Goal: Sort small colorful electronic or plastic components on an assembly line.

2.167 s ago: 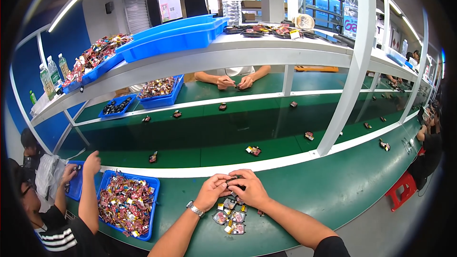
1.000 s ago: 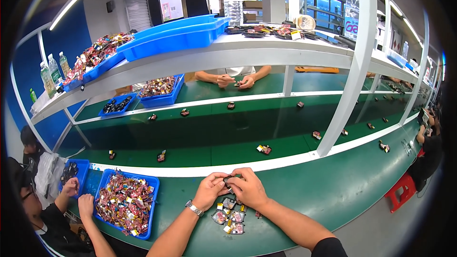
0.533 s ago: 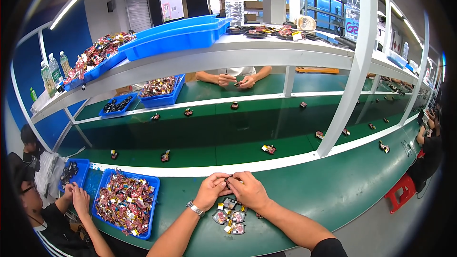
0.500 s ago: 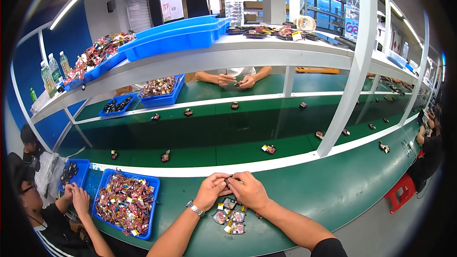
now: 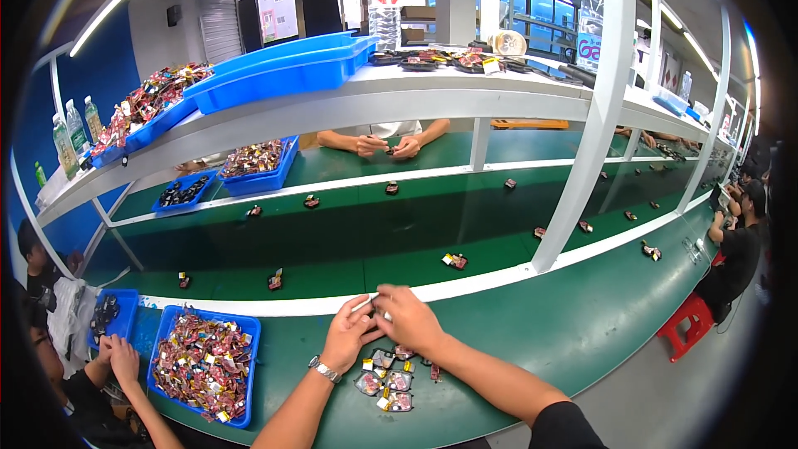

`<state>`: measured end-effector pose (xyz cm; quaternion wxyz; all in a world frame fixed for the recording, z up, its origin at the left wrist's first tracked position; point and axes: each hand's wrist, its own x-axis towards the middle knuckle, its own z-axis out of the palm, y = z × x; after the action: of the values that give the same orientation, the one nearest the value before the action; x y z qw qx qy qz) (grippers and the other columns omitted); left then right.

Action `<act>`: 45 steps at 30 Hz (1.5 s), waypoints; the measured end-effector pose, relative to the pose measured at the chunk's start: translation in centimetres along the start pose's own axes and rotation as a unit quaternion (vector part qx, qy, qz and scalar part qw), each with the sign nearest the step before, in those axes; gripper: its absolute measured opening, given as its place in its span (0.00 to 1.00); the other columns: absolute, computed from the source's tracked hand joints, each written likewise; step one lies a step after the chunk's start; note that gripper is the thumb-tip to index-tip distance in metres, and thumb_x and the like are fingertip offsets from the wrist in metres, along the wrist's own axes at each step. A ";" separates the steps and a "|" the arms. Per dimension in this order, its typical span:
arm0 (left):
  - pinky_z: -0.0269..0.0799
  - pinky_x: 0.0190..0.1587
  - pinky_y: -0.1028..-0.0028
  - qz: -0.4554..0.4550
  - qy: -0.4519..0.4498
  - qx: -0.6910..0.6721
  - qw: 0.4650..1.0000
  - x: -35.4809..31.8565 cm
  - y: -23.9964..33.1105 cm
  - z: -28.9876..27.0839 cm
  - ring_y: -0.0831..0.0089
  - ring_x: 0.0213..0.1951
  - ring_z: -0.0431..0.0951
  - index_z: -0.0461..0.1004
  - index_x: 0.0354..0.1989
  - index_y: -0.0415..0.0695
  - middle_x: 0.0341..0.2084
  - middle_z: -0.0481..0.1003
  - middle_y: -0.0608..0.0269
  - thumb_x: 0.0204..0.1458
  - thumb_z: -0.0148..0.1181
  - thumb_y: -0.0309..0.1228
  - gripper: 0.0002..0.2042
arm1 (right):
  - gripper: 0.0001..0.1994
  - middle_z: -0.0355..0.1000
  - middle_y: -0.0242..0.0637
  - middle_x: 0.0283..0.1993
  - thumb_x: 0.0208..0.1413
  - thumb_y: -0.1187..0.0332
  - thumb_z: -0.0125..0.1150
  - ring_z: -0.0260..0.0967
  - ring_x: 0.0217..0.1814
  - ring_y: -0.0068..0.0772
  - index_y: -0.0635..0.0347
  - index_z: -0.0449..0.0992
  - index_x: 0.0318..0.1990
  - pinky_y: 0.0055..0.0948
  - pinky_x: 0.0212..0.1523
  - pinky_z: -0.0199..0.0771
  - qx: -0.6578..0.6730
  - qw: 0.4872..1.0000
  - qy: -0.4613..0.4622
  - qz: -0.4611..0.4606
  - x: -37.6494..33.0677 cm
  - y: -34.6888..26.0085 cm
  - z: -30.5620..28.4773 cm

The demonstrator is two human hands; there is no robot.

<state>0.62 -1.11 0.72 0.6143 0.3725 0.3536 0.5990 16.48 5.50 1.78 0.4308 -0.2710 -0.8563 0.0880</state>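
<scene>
My left hand (image 5: pixel 345 339), with a metal watch on its wrist, is closed around a small dark part (image 5: pixel 373 306), mostly hidden by the fingers. My right hand (image 5: pixel 409 321) meets it from the right, fingers bent over the same part and slightly blurred. Just below both hands, several small circuit board assemblies (image 5: pixel 397 381) in dark cases with white and yellow labels lie grouped on the green worktop (image 5: pixel 515 349).
A blue bin (image 5: pixel 256 341) heaped with red circuit boards stands at my left, beside a smaller blue tray (image 5: pixel 125 316) of black parts and a co-worker's hands (image 5: pixel 120 357). Assemblies lie along the green belt (image 5: pixel 399 270) beyond a white rail. A white post (image 5: pixel 582 116) rises at right.
The whole view has shifted, moving the scene left in the picture. My hands have moved slightly away from the grouped assemblies, and the right fingers have lifted and changed their hold.
</scene>
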 end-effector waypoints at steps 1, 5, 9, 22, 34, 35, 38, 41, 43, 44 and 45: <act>0.70 0.59 0.54 0.000 0.004 0.005 1.000 0.0 0.1 0.1 0.55 0.59 0.69 0.56 0.63 0.42 0.65 0.59 0.48 0.62 0.49 0.25 0.21 | 0.11 0.72 0.44 0.50 0.45 0.71 0.66 0.70 0.51 0.47 0.62 0.77 0.37 0.38 0.51 0.73 0.001 0.999 0.013 0.038 1.1 1.4 0.1; 0.71 0.59 0.57 -0.007 -0.027 0.024 0.999 0.6 -0.2 0.2 0.55 0.62 0.67 0.57 0.62 0.39 0.65 0.59 0.49 0.62 0.46 0.22 0.19 | 0.13 0.73 0.45 0.48 0.43 0.69 0.68 0.70 0.49 0.49 0.62 0.78 0.38 0.39 0.52 0.71 -0.044 0.982 -0.028 0.183 3.5 8.1 0.5; 0.73 0.57 0.57 -0.003 -0.021 0.014 1.000 0.2 0.0 -0.6 0.55 0.61 0.68 0.59 0.59 0.37 0.61 0.64 0.46 0.62 0.47 0.23 0.17 | 0.18 0.72 0.43 0.45 0.41 0.65 0.71 0.68 0.50 0.49 0.62 0.76 0.40 0.44 0.51 0.70 -0.104 0.987 0.017 0.124 3.1 8.6 -1.3; 0.79 0.42 0.68 -0.012 0.020 0.073 0.997 0.2 -0.2 -0.9 0.64 0.41 0.79 0.65 0.53 0.35 0.47 0.75 0.46 0.61 0.51 0.27 0.14 | 0.27 0.75 0.43 0.44 0.41 0.70 0.73 0.72 0.48 0.43 0.63 0.71 0.51 0.37 0.53 0.71 0.007 0.961 0.026 0.276 -1.3 13.6 -8.2; 0.75 0.48 0.71 -0.119 -0.102 0.005 0.988 0.2 0.6 -1.7 0.74 0.46 0.75 0.66 0.60 0.38 0.46 0.74 0.60 0.65 0.48 0.35 0.19 | 0.27 0.71 0.40 0.54 0.45 0.73 0.69 0.65 0.58 0.43 0.55 0.72 0.56 0.36 0.59 0.67 0.154 0.962 -0.222 0.032 1.4 -1.2 -6.2; 0.75 0.51 0.68 -0.109 -0.092 -0.008 0.990 0.1 0.8 -1.8 0.73 0.48 0.75 0.65 0.61 0.38 0.47 0.74 0.60 0.64 0.49 0.33 0.19 | 0.24 0.71 0.41 0.53 0.46 0.73 0.68 0.66 0.56 0.43 0.56 0.73 0.54 0.36 0.58 0.69 0.138 0.974 -0.176 0.019 1.3 -1.4 -5.7; 0.74 0.55 0.64 -0.099 -0.065 -0.010 0.993 -0.1 1.0 -0.9 0.70 0.50 0.75 0.64 0.60 0.39 0.48 0.73 0.59 0.63 0.50 0.31 0.18 | 0.19 0.72 0.39 0.50 0.47 0.73 0.66 0.70 0.51 0.43 0.57 0.76 0.49 0.36 0.51 0.72 0.106 0.990 -0.061 0.074 0.0 -2.4 -4.1; 0.73 0.57 0.61 -0.087 -0.057 -0.031 0.994 0.0 0.9 -0.7 0.68 0.50 0.76 0.65 0.58 0.38 0.48 0.73 0.57 0.62 0.50 0.27 0.17 | 0.15 0.73 0.36 0.45 0.48 0.70 0.66 0.71 0.46 0.40 0.57 0.77 0.46 0.35 0.44 0.74 0.043 0.996 -0.038 0.075 -0.4 -3.3 -2.9; 0.73 0.57 0.60 -0.074 -0.042 -0.041 0.996 0.3 0.9 -0.8 0.67 0.50 0.76 0.65 0.55 0.39 0.48 0.73 0.56 0.62 0.49 0.25 0.14 | 0.14 0.72 0.34 0.45 0.49 0.68 0.66 0.71 0.47 0.38 0.56 0.77 0.45 0.34 0.42 0.75 0.002 0.997 -0.033 0.069 -0.4 -3.1 -2.4; 0.73 0.57 0.60 -0.073 -0.041 -0.038 0.996 0.2 0.5 -0.7 0.67 0.50 0.76 0.65 0.55 0.39 0.48 0.73 0.56 0.62 0.49 0.25 0.14 | 0.14 0.72 0.34 0.45 0.49 0.68 0.66 0.71 0.47 0.38 0.56 0.77 0.45 0.34 0.42 0.75 0.004 0.997 -0.031 0.068 -0.7 -2.9 -2.3; 0.73 0.57 0.60 -0.081 -0.034 -0.036 0.995 0.2 0.4 -0.7 0.67 0.50 0.76 0.66 0.55 0.39 0.48 0.73 0.56 0.61 0.50 0.25 0.14 | 0.14 0.72 0.33 0.45 0.49 0.69 0.65 0.71 0.47 0.38 0.55 0.77 0.45 0.34 0.43 0.76 -0.015 0.999 -0.023 0.045 -1.1 -2.5 -2.1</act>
<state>-0.12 -0.87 0.74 0.6857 0.3404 0.3400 0.5463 17.67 2.63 3.34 0.4023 -0.3132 -0.8543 0.1011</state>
